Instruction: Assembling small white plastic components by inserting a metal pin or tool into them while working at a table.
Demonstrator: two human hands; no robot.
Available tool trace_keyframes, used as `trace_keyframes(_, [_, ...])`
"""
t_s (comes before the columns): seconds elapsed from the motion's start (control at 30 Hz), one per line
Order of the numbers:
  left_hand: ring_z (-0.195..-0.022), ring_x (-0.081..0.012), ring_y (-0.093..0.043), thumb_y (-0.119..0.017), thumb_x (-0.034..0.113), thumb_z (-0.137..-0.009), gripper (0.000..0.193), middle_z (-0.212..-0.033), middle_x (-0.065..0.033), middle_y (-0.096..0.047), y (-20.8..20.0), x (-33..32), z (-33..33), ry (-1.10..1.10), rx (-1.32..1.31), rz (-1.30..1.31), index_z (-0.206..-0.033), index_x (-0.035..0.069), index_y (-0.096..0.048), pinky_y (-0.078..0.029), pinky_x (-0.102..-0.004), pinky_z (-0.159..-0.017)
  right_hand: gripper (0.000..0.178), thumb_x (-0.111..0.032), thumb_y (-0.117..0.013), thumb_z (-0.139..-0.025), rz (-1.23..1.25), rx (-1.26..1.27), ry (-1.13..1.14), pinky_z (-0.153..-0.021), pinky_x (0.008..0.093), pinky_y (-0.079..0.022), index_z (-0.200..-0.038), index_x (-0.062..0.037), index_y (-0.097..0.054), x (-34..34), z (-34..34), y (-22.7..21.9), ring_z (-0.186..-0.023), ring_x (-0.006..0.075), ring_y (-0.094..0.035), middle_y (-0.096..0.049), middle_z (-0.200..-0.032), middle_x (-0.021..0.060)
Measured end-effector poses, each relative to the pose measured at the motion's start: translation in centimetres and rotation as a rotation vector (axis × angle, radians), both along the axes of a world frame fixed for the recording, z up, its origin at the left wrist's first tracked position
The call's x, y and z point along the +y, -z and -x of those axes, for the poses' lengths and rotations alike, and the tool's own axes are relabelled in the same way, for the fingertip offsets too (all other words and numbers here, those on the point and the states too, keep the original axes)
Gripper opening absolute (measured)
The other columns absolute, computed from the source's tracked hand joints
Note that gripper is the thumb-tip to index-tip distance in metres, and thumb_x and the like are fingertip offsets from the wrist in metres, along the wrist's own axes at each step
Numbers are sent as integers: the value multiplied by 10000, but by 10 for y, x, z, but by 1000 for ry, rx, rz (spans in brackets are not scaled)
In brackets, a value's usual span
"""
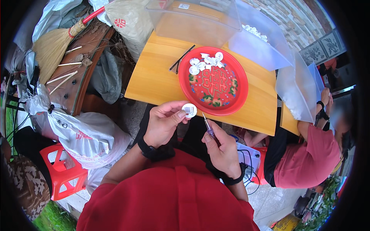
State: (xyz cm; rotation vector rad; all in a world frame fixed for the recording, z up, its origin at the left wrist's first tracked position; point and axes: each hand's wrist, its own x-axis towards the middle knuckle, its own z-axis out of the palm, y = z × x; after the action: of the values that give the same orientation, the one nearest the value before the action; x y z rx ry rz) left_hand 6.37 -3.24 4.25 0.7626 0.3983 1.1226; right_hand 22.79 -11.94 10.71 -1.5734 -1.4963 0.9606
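Between the thumb and fingers of my left hand (166, 122) is a small round white plastic part (189, 110) with a greyish middle. My right hand (223, 150) grips a screwdriver (208, 127) with a purple, see-through handle; its thin metal tip points up beside the white part, apart from it. Just beyond both hands, a red round tray (240, 101) with a printed pattern lies on the wooden table. Several white plastic pieces (204, 64) like the one I hold are heaped at the tray's far side.
Two dark thin sticks (182, 58) lie left of the tray on the table (150, 79). Clear plastic bins (192, 25) stand along its far side; one holds white parts (255, 32). A co-worker in a red shirt (308, 158) sits at right. White sacks (86, 134) and a red stool (63, 171) are at left.
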Motion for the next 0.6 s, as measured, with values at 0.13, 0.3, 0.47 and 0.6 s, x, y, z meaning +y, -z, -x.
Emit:
trace_keyframes(0.13, [-811, -140, -601, -562, -35, -835, 273, -969, -117, -632, 3, 0, 0, -39, 43, -5, -1108, -38, -561, -496, -253, -708, 432, 12, -514, -815, -86, -77, -64, -556, 254, -457, -1242, 33, -450, -3, 9, -2, -589, 144, -579, -598, -717, 99])
trace_keyframes(0.3, [-826, -160, -598, -556, -7, -846, 257, -1005, -139, -624, 3, 0, 1, -39, 88, -42, -1101, -32, -558, -488, -272, -733, 413, 7, -532, -810, -129, -146, -115, -599, 323, -473, -1209, 68, -442, 1, 15, -6, -658, 268, -601, -589, -761, 172])
trace_keyframes(0.47, [-831, -154, -589, -552, -23, -841, 256, -1036, -159, -613, 1, 0, -2, -53, 106, -59, -1096, -37, -557, -482, -273, -748, 390, 4, -541, -807, -53, -105, -117, -619, 371, -482, -1172, 99, -441, 5, 16, -6, -699, 346, -605, -587, -806, 218])
trace_keyframes(0.6, [-846, -157, -589, -548, -34, -838, 258, -1053, -167, -606, 0, -2, -3, -60, 128, -74, -1096, -41, -556, -483, -276, -755, 367, 13, -525, -806, -60, -116, -104, -614, 378, -487, -1154, 100, -448, 7, 16, -7, -704, 345, -612, -591, -804, 222])
